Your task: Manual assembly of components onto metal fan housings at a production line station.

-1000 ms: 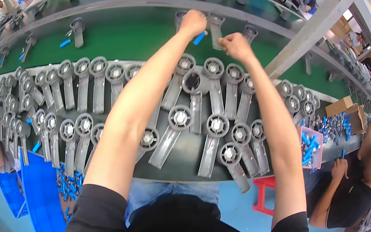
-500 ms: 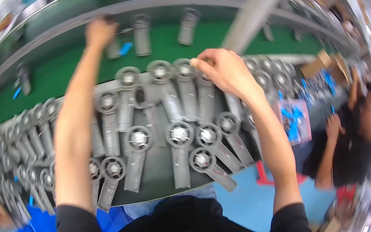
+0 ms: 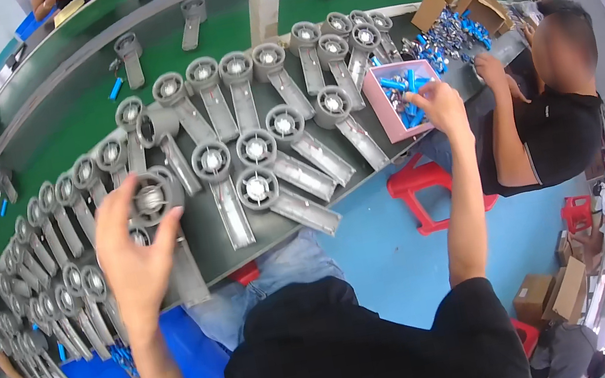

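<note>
My left hand (image 3: 133, 259) curls its thumb and fingers around the round head of a grey handheld fan housing (image 3: 153, 202), whose handle points toward me over the bench edge. My right hand (image 3: 444, 111) is at the pink box (image 3: 384, 114), its fingertips pinched together over blue cylindrical battery cells (image 3: 413, 119). Whether a cell is between those fingertips I cannot make out. Between my hands lie several more grey fan housings (image 3: 256, 148), round heads mostly away from me, trough-shaped handles toward me.
Rows of fan housings (image 3: 46, 206) extend left along the bench. Beyond runs a green conveyor belt (image 3: 167, 63), with a white post (image 3: 268, 1) at the bench's far edge. A co-worker (image 3: 540, 114) sits at right beside a pile of blue cells (image 3: 447, 42). A red stool (image 3: 420, 188) stands below.
The view has swung to the right. My left hand has come back from the conveyor onto a fan housing near me. My right hand has left the fan row for the pink box.
</note>
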A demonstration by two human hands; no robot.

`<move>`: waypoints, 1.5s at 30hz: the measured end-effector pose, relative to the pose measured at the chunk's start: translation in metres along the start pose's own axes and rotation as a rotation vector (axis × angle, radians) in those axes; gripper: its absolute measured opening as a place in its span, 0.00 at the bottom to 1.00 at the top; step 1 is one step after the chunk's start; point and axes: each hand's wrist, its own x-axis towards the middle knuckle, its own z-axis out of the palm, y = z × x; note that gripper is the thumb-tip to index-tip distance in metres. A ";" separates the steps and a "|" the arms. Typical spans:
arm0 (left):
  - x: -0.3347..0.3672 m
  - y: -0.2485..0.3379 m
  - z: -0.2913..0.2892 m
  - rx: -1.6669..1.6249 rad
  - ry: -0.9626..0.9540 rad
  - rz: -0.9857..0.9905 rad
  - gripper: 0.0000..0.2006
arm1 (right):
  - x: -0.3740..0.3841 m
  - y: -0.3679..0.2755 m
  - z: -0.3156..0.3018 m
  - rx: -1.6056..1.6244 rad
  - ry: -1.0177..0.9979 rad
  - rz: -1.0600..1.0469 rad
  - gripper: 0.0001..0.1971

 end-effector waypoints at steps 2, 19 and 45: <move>-0.016 0.015 0.014 0.011 -0.034 -0.006 0.30 | 0.004 0.003 0.006 0.053 0.029 -0.025 0.24; -0.055 0.013 0.059 0.035 0.100 0.075 0.20 | -0.059 -0.086 -0.064 1.779 -0.282 -0.179 0.16; -0.087 -0.016 0.044 0.083 -0.089 0.155 0.15 | -0.198 -0.237 0.034 0.977 -0.504 -0.452 0.09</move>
